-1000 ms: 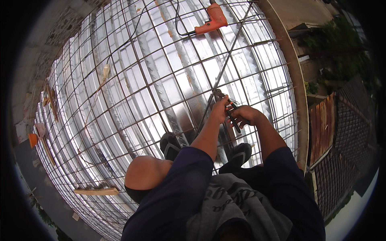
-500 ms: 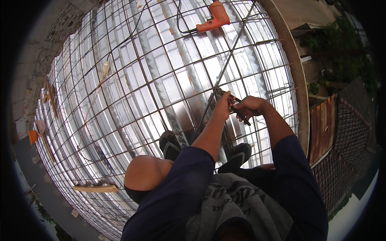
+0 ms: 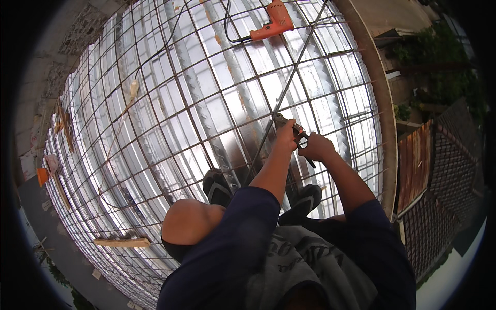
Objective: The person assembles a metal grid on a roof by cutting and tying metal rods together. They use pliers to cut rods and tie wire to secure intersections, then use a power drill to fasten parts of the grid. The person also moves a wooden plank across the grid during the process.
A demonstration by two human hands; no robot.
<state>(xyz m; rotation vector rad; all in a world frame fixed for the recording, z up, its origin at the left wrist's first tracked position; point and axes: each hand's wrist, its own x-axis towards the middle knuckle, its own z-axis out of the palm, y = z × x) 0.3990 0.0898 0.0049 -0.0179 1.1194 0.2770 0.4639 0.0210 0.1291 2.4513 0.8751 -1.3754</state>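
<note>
Pliers worked at a crossing of the rebar mesh [image 3: 170, 103]

Crouched on the mesh over the corrugated metal decking [image 3: 330, 67], I have shifted my right hand [image 3: 316, 148] a little lower and away from my left hand [image 3: 285, 135] since a moment ago; my right grip is closed around the red-handled pliers [image 3: 299, 135], whose jaws sit at the crossing just beside the long diagonal bar [image 3: 289, 85]. My left grip is closed at that same crossing; whether it pinches wire I cannot tell. The orange drill [image 3: 271, 21] lies well beyond the crossing. No containers show.
</note>
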